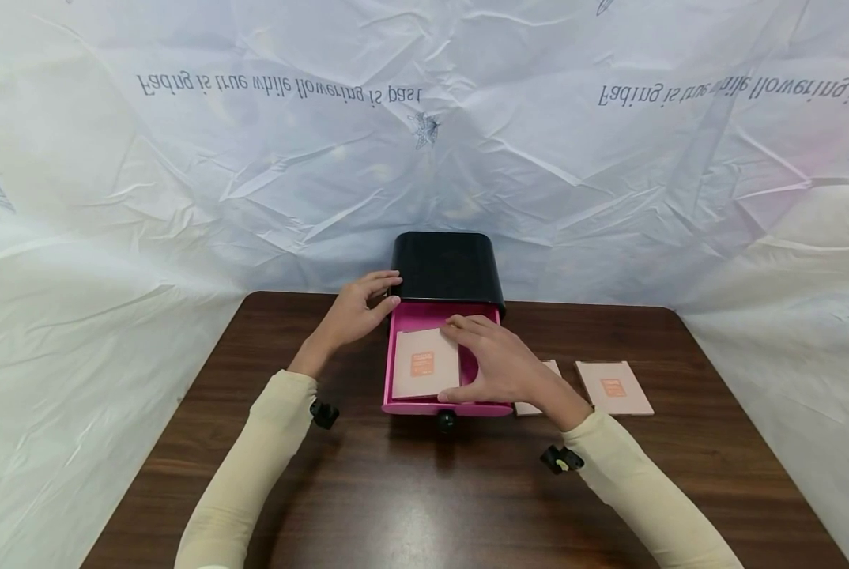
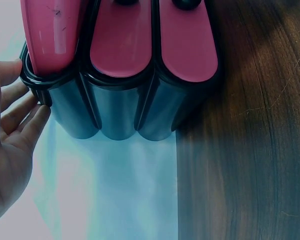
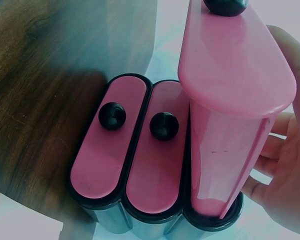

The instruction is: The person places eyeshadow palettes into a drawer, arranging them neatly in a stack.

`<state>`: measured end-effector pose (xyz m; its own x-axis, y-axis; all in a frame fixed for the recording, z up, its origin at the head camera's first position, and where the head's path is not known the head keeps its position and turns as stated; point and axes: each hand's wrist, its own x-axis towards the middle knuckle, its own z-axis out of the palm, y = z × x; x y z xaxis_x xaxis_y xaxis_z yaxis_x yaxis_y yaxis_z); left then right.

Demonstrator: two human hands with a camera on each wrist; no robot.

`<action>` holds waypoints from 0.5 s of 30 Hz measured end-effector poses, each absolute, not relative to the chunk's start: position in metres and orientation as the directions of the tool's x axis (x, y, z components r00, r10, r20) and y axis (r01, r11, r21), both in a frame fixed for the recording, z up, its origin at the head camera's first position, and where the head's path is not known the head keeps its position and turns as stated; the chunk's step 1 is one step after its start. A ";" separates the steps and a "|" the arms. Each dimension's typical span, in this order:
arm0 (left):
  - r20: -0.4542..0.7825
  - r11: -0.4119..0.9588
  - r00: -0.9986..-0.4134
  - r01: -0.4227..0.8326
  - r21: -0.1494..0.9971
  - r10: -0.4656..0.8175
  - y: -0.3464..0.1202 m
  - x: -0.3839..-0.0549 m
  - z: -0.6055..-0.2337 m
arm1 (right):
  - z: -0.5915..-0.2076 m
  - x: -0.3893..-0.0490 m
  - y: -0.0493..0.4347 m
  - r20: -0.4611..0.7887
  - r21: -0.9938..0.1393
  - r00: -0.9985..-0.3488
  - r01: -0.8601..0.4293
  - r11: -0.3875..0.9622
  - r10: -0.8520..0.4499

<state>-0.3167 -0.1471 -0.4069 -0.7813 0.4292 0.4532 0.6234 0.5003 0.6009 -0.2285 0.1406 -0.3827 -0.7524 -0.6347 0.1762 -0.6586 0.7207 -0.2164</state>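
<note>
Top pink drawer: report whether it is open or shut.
Open: the top pink drawer juts out from the black cabinet, while the two lower drawers sit flush.

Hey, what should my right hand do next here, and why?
Probably settle the pale box and let go: it lines up along the pink drawer's left wall, the right hand spans its right edge, and two more boxes lie on the table.

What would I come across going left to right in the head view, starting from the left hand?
Left hand, packet in the pink drawer, right hand, rightmost packet on the table.
</note>
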 end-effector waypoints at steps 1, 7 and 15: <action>0.455 0.501 -0.780 0.625 0.599 0.430 -0.147 -0.317 -0.407 | -0.382 -0.228 0.140 0.173 -0.213 -0.753 -0.658 0.722 -0.635; 0.462 0.503 -0.770 0.637 0.584 0.439 -0.147 -0.317 -0.407 | -0.382 -0.227 0.140 0.148 -0.188 -0.759 -0.650 0.736 -0.634; 0.458 0.502 -0.775 0.631 0.592 0.436 -0.147 -0.316 -0.406 | -0.379 -0.227 0.138 0.118 -0.156 -0.762 -0.648 0.746 -0.637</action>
<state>-0.3160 -0.1466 -0.4058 -0.7752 0.4355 0.4576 0.6311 0.5018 0.5915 -0.2265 0.1380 -0.3786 -0.7617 -0.6372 0.1176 -0.6479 0.7456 -0.1561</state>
